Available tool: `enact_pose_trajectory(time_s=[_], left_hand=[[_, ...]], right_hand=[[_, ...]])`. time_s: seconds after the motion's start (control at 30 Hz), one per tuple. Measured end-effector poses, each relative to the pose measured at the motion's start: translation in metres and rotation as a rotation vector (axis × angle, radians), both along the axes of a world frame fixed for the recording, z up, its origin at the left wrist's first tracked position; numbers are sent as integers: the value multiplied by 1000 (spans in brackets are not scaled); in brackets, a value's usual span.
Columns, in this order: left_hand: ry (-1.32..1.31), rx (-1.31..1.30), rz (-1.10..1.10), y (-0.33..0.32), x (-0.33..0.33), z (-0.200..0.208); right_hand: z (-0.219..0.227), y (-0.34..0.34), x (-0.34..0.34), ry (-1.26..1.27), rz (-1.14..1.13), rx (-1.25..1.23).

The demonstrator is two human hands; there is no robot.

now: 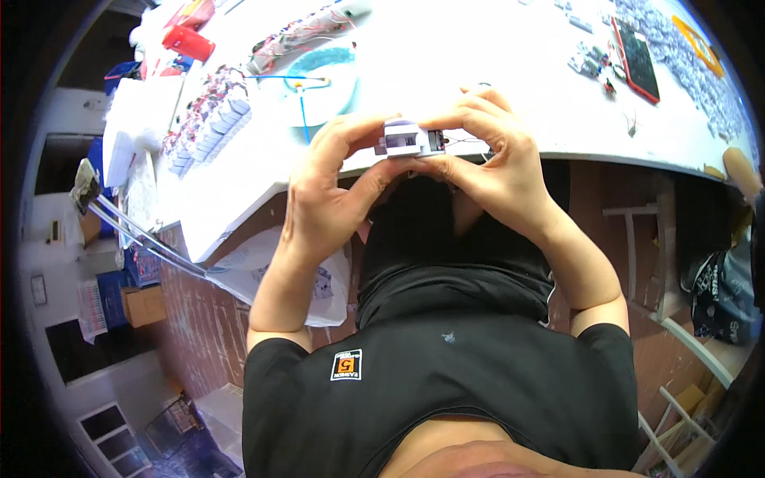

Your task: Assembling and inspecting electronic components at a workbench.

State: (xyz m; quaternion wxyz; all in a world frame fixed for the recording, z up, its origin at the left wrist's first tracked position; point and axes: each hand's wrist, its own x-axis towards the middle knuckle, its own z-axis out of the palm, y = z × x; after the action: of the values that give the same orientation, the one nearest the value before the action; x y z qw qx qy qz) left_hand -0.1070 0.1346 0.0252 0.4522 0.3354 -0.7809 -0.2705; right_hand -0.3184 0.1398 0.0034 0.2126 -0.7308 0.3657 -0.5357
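A small white plastic housing (402,139) with an open recess is held near the front edge of the table. My left hand (328,187) pinches its left end between thumb and fingers. On the other side, my right hand (506,155) grips the right end, where a small dark part (436,142) sits against the housing. Thin wires (466,141) run from that end toward my right palm. Both thumbs press from the near side and the fingers curl over the far side. The inside of the recess is too small to make out.
Rows of white housings with wires (209,119) lie at the left, beside a teal round dish (344,88) with blue sticks across it. A red box (189,43) stands behind. At the right lie a phone (636,60), small parts (594,64) and a grey heap (701,72). Another person's hand (741,171) shows at the right edge.
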Motion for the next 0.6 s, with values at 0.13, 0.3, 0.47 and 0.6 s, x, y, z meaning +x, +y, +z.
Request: enact_pose_trajectory(time_s=[0.13, 0.3, 0.47, 0.6], left_hand=[[22, -162, 110, 6, 12, 3], [-49, -224, 182, 11, 43, 32], [-139, -178, 178, 25, 71, 61], [38, -76, 187, 39, 84, 65]], right_hand=[[11, -2, 18, -40, 60, 46], [35, -9, 43, 24, 148, 21], [39, -9, 66, -19, 228, -8], [32, -4, 94, -321, 356, 229]])
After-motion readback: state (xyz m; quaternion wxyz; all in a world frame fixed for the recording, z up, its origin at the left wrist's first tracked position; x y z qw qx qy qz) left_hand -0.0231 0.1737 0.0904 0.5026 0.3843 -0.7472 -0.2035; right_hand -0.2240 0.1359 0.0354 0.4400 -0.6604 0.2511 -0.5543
